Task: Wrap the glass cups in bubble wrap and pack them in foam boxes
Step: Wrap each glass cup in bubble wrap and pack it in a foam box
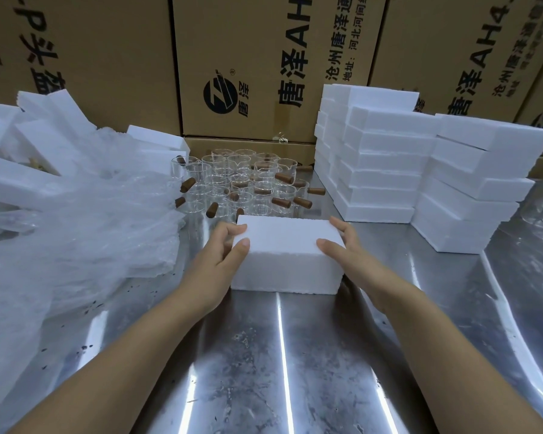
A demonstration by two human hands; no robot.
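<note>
A white foam box (287, 245) sits on the steel table (264, 355), gripped at both ends: the left hand (220, 261) curls round its left end, the right hand (348, 255) round its right, with thumbs on top. Just behind the box stand the cups (242, 183), many with brown handles. To its left lies the wrap (76, 230) in a heap; behind and to its right are stacks (389, 164) of foam boxes; farther back are cartons (264, 57).

matt white foam box (287, 245); glossy, scuffed steel table (264, 355); clear glass cups (232, 180) — brown wooden handles
</note>
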